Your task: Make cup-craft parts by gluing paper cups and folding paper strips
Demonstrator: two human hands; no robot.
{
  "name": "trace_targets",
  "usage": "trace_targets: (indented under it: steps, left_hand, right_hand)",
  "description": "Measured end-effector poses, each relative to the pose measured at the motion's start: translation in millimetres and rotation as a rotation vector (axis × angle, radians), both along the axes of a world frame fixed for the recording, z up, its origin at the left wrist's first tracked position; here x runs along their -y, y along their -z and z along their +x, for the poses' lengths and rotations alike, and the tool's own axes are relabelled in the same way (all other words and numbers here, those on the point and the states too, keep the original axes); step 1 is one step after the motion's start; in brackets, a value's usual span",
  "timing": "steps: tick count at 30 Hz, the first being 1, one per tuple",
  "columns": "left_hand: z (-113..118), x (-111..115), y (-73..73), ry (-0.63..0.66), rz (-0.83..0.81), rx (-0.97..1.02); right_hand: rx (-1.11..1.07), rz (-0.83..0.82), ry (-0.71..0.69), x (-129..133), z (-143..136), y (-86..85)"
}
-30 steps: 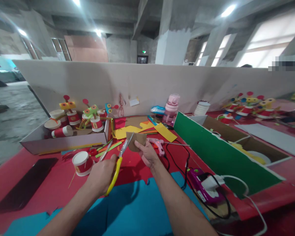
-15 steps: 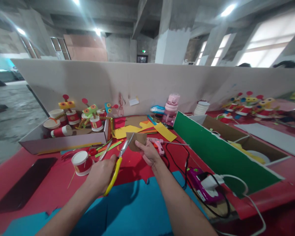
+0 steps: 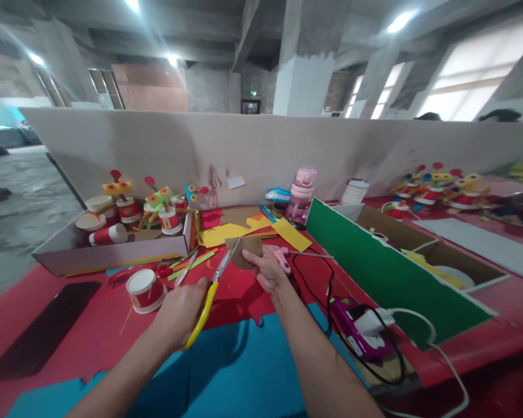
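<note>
My left hand (image 3: 183,310) is closed round the yellow handles of the scissors (image 3: 206,313). Their blades point up and right and lie against the left part of a small brown cardboard piece (image 3: 243,260). The lower edge of that piece is rounded. My right hand (image 3: 265,268) pinches the cardboard at its right side, thumb in front. Just behind my right hand lies a pink glue gun (image 3: 283,258). A red and white paper cup (image 3: 144,290) stands upside down left of my left hand.
A box (image 3: 113,258) of cup figures stands at the left, a dark phone (image 3: 43,325) before it. Yellow paper (image 3: 220,233) lies behind the cardboard. Right are a green-sided box (image 3: 387,273), a purple power strip (image 3: 361,334) and cables. Blue sheets (image 3: 244,371) lie in front.
The scissor blades sit slightly further right across the cardboard. Both hands keep their grips, and the view has shifted a little.
</note>
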State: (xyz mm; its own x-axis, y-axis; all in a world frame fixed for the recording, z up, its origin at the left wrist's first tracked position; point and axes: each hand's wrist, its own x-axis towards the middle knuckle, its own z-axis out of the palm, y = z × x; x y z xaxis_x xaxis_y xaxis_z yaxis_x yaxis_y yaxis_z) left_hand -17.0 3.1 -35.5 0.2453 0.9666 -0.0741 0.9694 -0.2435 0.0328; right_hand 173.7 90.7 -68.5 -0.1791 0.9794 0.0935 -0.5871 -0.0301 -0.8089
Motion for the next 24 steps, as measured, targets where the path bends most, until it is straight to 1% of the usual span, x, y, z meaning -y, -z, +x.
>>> trace_targets:
  steps: [3,7,11,19,24]
  left_hand:
    - [-0.3,0.3,-1.6,-0.001,-0.002,-0.026]
    - [-2.2,-1.0,1.9,-0.001,0.007,-0.045]
    - [-2.2,-3.7,6.5,-0.003,0.018,-0.020]
    - [-1.9,-2.9,8.6,0.028,0.017,0.024]
    - [-3.3,-4.0,9.5,0.038,0.046,0.114]
  right_hand:
    - [-0.019,-0.002,0.012,-1.4,-2.9,2.7]
    - [0.066,0.037,0.016,-4.1,-1.7,7.6]
    - [0.127,0.057,-0.039,-4.7,-0.5,10.7]
    - [0.137,0.035,-0.054,-3.8,2.9,6.6]
    - [0.102,0.007,-0.068,-4.0,0.6,8.2]
